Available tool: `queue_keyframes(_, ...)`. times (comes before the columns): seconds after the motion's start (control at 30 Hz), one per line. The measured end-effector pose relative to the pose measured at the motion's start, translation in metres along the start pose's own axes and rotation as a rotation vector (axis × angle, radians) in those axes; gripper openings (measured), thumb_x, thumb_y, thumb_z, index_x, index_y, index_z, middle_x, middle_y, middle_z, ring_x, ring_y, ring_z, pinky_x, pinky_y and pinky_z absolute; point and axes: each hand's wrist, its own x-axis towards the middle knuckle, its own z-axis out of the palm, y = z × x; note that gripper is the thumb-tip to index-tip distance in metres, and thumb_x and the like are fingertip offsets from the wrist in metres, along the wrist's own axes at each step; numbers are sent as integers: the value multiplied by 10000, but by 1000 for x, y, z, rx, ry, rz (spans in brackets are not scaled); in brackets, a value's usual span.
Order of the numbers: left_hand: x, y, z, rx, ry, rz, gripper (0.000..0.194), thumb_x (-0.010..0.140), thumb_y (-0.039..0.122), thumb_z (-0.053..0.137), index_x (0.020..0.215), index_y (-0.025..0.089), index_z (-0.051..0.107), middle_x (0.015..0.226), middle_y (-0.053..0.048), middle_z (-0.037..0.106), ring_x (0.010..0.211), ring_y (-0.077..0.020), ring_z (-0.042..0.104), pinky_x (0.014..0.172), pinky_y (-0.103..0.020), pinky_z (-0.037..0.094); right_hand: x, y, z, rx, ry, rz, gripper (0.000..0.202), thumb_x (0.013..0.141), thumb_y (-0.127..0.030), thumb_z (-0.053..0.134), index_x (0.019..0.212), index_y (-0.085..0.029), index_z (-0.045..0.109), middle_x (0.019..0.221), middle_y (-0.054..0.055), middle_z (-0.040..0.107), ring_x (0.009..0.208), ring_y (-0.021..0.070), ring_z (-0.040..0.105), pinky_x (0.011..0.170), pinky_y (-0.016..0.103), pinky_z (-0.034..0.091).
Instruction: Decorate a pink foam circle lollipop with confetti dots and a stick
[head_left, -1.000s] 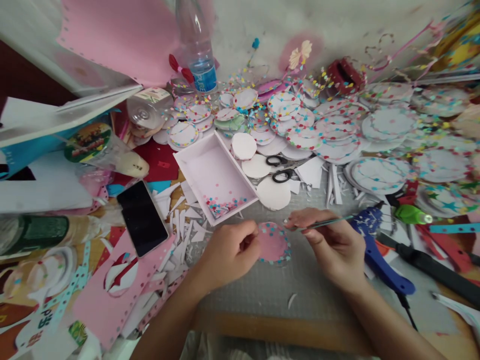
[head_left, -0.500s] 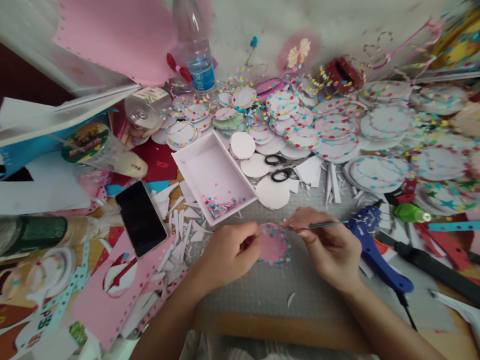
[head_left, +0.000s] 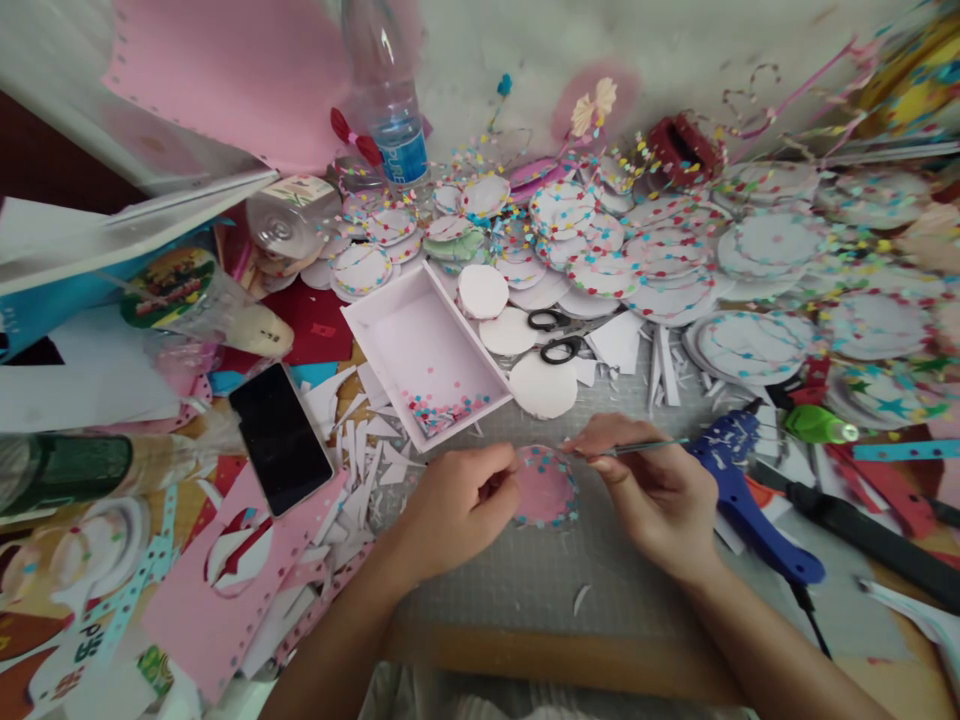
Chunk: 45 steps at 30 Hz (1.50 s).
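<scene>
A pink paper circle (head_left: 545,487) with small blue and pink confetti dots round its rim lies on the grey cutting mat (head_left: 517,590). My left hand (head_left: 466,500) is closed, thumb and forefinger pinched at the circle's left edge; its other fingers are curled under. Between the thumb and fingers of my right hand (head_left: 656,495) is a slim metal tool like tweezers (head_left: 637,449), its tip side by the circle's upper right edge. Just behind stands a white open box (head_left: 382,375), with pink, blue and red confetti dots gathered in its near end.
Black-handled scissors (head_left: 561,348) lie among white paper circles (head_left: 544,387). To the right is a blue glue gun (head_left: 750,505). Left are a phone (head_left: 281,440), paper scraps (head_left: 360,450) and a glass bottle (head_left: 75,470). Decorated circles (head_left: 754,345) and a water bottle (head_left: 401,130) line the back.
Almost nothing differs. The whole view has shifted very slightly, and both hands keep their places at the pink circle.
</scene>
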Motion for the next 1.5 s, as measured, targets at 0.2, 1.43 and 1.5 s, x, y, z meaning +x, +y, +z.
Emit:
queue_keyframes(0.2, 1, 0, 0, 0, -1, -3, 149, 843, 147, 430, 703, 193, 416, 597, 71, 369, 577, -86, 346, 551, -238, 244, -2, 2, -1, -34, -10, 21, 114, 878, -158, 570, 902, -219, 663, 821, 39, 701, 786, 195, 653, 724, 331, 502)
queue_keyframes(1.43, 26, -19, -4, -94, -145, -99, 201, 767, 374, 500, 735, 175, 497, 555, 17, 576, 489, -123, 532, 522, -255, 428, -2, 1, 14, 396, 345, 248, 286, 851, -417, 540, 663, -206, 501, 613, -20, 520, 598, 130, 452, 591, 254, 367)
queue_keyframes(1.5, 24, -18, -2, -73, -132, -94, 190, 754, 364, 516, 732, 176, 498, 561, 20, 574, 499, -123, 529, 530, -257, 425, -2, -1, 14, 372, 346, 232, 347, 856, -445, 507, 607, -203, 493, 588, -19, 482, 592, 133, 438, 596, 262, 359)
